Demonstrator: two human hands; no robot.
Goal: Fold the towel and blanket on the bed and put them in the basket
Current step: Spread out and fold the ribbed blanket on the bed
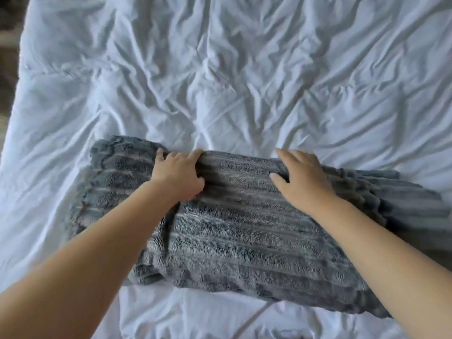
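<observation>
Rumpled white sheet (220, 69), dark brownish floor (6, 69) along its left edge

Two bare forearms (105, 243) – uncovered right to the frame edge – ending in a bare left hand (177, 174) and right hand (303, 178).

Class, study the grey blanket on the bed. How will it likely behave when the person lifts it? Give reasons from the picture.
Probably floppy: the blanket bunches and creases where the left hand and right hand grip its far edge. Likely bulky but light, given its thick ribbed pile. Folded layers may slide apart.
</observation>
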